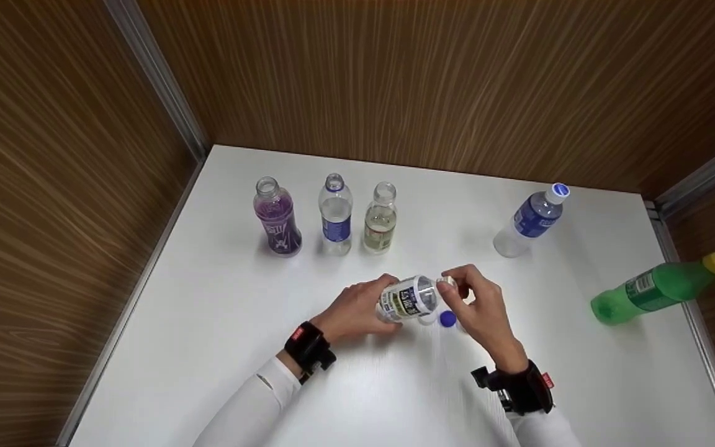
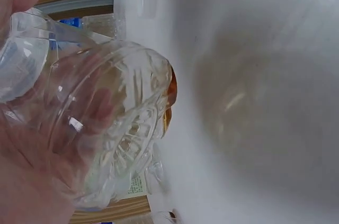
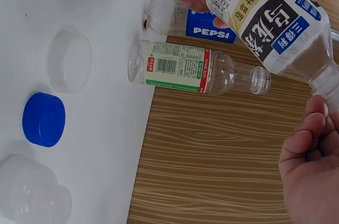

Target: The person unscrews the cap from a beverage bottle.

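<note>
My left hand grips a clear Suntory bottle around its lower body. The bottle lies tilted above the table, its neck toward my right hand. With thumb and fingers, that right hand pinches the white cap at the bottle's mouth. In the right wrist view the printed label faces the camera. The left wrist view looks onto the ribbed bottle base. Below the hands, a blue cap lies between a white cap and some translucent whitish caps.
Behind the hands stand three uncapped bottles: one purple, a Pepsi bottle and a clear one with a pale label. Farther right are a capped blue-labelled bottle and a green bottle with a yellow cap. Wood-grain panels enclose the white table.
</note>
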The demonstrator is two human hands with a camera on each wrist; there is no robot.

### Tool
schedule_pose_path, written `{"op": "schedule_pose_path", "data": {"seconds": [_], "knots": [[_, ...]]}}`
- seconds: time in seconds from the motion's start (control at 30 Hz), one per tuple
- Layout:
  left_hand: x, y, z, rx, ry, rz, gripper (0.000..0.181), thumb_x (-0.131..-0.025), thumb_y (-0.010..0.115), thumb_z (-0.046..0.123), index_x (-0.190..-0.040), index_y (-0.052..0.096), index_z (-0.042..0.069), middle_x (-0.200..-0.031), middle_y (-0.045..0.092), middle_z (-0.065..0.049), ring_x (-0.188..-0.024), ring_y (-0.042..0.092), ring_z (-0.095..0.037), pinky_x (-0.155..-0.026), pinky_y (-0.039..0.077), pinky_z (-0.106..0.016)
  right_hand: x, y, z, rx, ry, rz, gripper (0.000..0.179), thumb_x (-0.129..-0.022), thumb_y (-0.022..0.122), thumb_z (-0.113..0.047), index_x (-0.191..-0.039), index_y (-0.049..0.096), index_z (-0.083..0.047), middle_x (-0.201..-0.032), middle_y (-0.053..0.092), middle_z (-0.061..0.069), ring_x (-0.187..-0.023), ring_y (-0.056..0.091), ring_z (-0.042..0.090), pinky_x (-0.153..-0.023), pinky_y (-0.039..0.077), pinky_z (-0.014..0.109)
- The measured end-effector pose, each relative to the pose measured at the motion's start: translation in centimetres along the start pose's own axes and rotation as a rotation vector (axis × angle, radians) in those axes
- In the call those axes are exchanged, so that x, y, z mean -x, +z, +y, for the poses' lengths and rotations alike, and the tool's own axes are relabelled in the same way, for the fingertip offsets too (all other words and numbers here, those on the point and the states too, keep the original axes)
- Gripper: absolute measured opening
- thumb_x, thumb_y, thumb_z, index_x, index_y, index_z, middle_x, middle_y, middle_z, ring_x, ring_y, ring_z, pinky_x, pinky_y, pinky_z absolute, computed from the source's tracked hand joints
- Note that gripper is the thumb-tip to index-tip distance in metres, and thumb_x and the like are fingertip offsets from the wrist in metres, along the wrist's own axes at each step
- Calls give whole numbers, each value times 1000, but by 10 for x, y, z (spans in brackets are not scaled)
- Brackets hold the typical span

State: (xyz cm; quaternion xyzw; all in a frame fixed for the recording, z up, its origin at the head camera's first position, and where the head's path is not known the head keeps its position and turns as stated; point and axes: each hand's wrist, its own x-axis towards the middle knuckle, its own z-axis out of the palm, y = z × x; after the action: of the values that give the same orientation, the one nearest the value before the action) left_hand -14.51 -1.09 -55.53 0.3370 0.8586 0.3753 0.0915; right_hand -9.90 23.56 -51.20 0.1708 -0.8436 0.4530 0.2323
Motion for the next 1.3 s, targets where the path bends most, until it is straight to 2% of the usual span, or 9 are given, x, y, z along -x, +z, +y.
{"op": "schedule_pose_path", "data": {"seconds": [0.07, 0.27, 0.33, 0.43, 0.57, 0.73, 0.9, 1.07, 1.3], "knots": [[-1, 1, -1, -80, 30, 54, 63, -79, 87, 34, -131, 56, 16, -104, 69, 4, -87, 66, -11, -76, 55, -28, 1, 1, 5, 2, 44, 1, 18, -90, 72, 1, -106, 68, -3, -74, 57, -4, -66, 48, 8, -59, 38, 20], [-3, 6, -4, -479, 136, 269, 71, -76, 89, 35, -132, 55, 10, -107, 69, -4, -88, 67, -20, -76, 56, -34, 3, 2, 10, 13, 228, -25, 13, -101, 62, -14, -108, 65, -4, -70, 60, -6, -61, 54, 9, -60, 42, 20], [-2, 6, -4, -567, 144, 303, 78, -72, 92, 36, -134, 54, 9, -111, 68, -6, -92, 68, -21, -80, 56, -35, 3, 3, 10, 16, 281, -31, 14, -103, 61, -17, -106, 65, -5, -70, 62, -5, -62, 57, 11, -61, 44, 22], [-1, 6, -4, -638, 137, 327, 85, -68, 95, 38, -136, 53, 9, -115, 67, -6, -97, 68, -21, -85, 56, -36, 3, 3, 10, 30, 340, -30, 17, -104, 61, -22, -104, 66, -6, -69, 62, -4, -62, 58, 13, -62, 44, 23], [-1, 6, -5, -653, 127, 335, 86, -66, 96, 39, -135, 53, 10, -116, 67, -6, -98, 68, -22, -88, 56, -37, 3, 4, 10, 47, 351, -35, 17, -104, 63, -23, -105, 67, -7, -66, 59, -6, -59, 54, 14, -58, 40, 25], [0, 7, -6, -651, 132, 330, 86, -67, 96, 40, -135, 53, 10, -115, 67, -6, -97, 68, -22, -86, 56, -37, 3, 5, 10, 44, 315, -44, 13, -102, 67, -19, -105, 67, -6, -68, 56, -7, -58, 47, 13, -54, 35, 23], [0, 8, -8, -645, 140, 333, 87, -66, 97, 40, -135, 53, 9, -114, 67, -6, -95, 68, -21, -83, 57, -36, 4, 5, 10, 30, 286, -52, 11, -101, 69, -15, -106, 67, -6, -71, 58, -5, -61, 48, 11, -55, 36, 22], [0, 9, -9, -586, 143, 335, 79, -70, 93, 35, -134, 54, 9, -111, 68, -5, -91, 68, -20, -79, 57, -34, 4, 4, 10, 22, 243, -53, 12, -100, 69, -12, -108, 66, -4, -76, 62, -2, -64, 52, 13, -58, 40, 21], [3, 8, -8, -497, 108, 279, 74, -76, 89, 35, -135, 53, 10, -109, 68, -4, -91, 67, -19, -77, 56, -34, 4, 4, 9, -13, 210, -64, 16, -99, 69, -9, -113, 65, -2, -82, 63, -5, -69, 57, 10, -63, 46, 19]]}}
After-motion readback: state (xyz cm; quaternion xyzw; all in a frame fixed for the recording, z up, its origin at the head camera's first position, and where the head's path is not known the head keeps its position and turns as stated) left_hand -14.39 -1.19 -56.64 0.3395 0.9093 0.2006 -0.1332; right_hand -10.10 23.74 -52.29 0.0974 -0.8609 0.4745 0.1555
